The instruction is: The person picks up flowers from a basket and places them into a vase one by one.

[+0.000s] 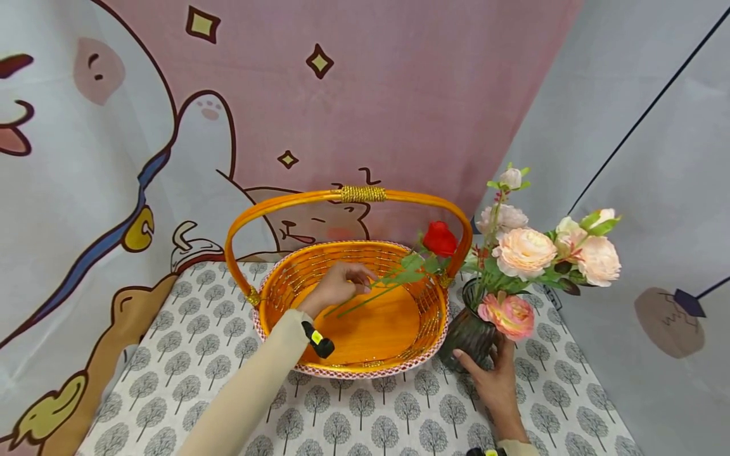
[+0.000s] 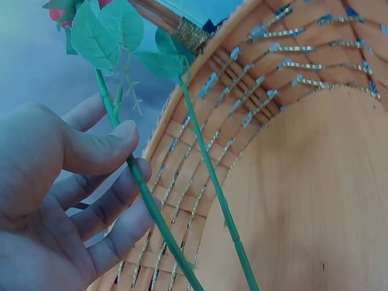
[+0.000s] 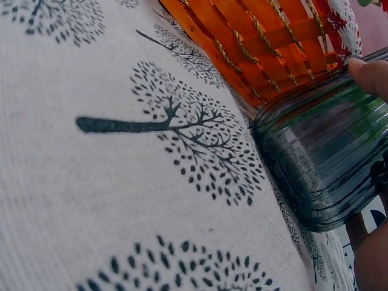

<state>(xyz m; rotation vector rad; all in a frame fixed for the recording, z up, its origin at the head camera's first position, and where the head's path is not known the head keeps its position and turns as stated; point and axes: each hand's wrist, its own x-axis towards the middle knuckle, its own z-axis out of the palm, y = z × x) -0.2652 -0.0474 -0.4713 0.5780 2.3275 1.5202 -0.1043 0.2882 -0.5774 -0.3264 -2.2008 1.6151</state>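
My left hand [image 1: 342, 286] was over the hollow of the orange basket [image 1: 365, 373], its thumb and fingers pinching a green stem [image 2: 151, 203] that slanted through the grip. The red rose [image 1: 440, 239] lay beyond my fingertips, up and to the right of that hand, close to the right side of the basket's arched handle [image 1: 363, 194]. Its leaves [image 1: 407, 272] sat between the bloom and my fingers, while the stem's lower end ran down past my hand over the basket floor. From the left wrist, a second stem [image 2: 207, 160] showed just beside the first, on the side away from my palm; I could not tell where its upper end led.

My right hand [image 1: 495, 381] was low on the dark ribbed glass vase [image 1: 470, 335], thumb on the near side and fingers curled around the right side. The vase stood on the tree-printed tabletop [image 1: 353, 405], right beside the basket's right end. It held peach flowers [image 1: 525, 253] rising above my right hand, and a coral-pink bloom [image 1: 507, 315] hung just over my fingers. The rose was to the left of those flowers, outside the vase, well apart from my right hand.
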